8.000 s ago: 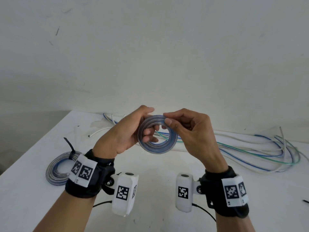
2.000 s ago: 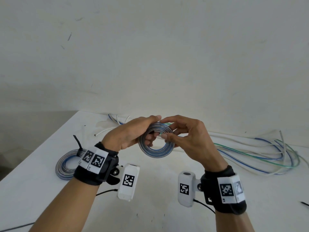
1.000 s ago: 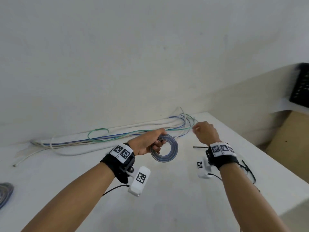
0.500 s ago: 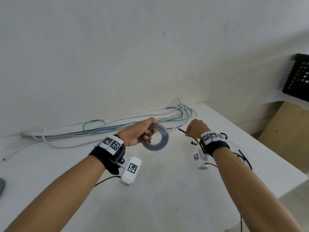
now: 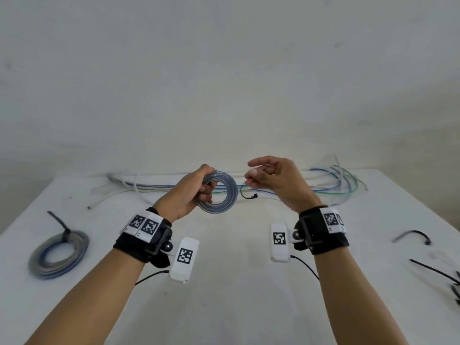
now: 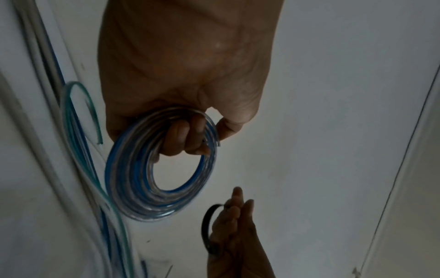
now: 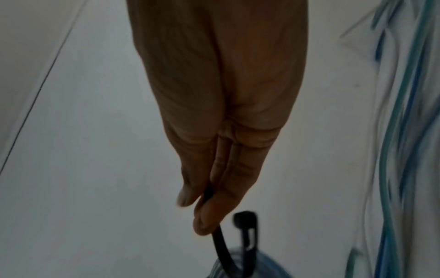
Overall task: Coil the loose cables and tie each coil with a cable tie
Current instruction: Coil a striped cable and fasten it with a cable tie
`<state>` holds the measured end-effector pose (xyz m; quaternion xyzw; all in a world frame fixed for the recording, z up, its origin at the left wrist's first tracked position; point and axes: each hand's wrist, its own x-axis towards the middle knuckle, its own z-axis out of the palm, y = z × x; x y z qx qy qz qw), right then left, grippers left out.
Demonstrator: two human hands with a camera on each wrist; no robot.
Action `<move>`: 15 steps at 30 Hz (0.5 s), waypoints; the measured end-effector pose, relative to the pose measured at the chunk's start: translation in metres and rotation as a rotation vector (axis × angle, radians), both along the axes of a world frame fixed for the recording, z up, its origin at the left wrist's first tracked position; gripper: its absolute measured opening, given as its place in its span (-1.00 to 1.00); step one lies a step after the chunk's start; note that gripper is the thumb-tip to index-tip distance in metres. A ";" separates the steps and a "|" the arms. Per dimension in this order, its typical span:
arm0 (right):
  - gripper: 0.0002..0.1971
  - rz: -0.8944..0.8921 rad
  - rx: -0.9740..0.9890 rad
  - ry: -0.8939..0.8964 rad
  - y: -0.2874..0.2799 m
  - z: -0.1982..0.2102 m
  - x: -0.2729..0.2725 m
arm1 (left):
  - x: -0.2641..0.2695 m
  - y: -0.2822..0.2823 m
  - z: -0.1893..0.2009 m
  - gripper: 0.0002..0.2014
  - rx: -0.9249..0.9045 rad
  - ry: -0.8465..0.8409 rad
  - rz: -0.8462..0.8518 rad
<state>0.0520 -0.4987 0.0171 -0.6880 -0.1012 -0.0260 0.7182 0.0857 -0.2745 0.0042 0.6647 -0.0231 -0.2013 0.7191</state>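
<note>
My left hand (image 5: 196,189) grips a small coil of clear and blue cable (image 5: 219,192) above the white table (image 5: 236,295), fingers curled through its hole; the left wrist view shows that coil (image 6: 157,169) with my fingers (image 6: 183,135) wrapped over its upper side. Just to the right, my right hand (image 5: 268,178) pinches a curved black cable tie (image 5: 245,191), whose locking head hangs free beside the coil. The right wrist view has the cable tie (image 7: 221,244) held between thumb and fingertips (image 7: 204,212), close to the coil's edge (image 7: 238,263).
A tied cable coil (image 5: 58,255) with a black tie lies at the table's left. Loose blue, green and white cables (image 5: 331,185) run along the back edge by the wall. Spare black cable ties (image 5: 433,265) lie at the right edge.
My right hand fetched a black cable tie from the right side of the table and brought it back beside the coil. The left hand kept hold of the coil.
</note>
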 end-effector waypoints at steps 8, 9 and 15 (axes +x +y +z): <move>-0.77 0.242 -0.152 0.012 0.080 -0.017 0.031 | -0.002 0.025 -0.015 -0.63 -0.004 -0.068 0.183; -0.81 0.182 -0.192 -0.006 0.084 -0.018 0.033 | 0.000 0.028 -0.017 -0.66 0.007 -0.073 0.204; -0.89 -0.071 -0.270 -0.063 0.088 -0.023 0.044 | 0.010 0.047 -0.034 -0.61 0.042 -0.100 0.249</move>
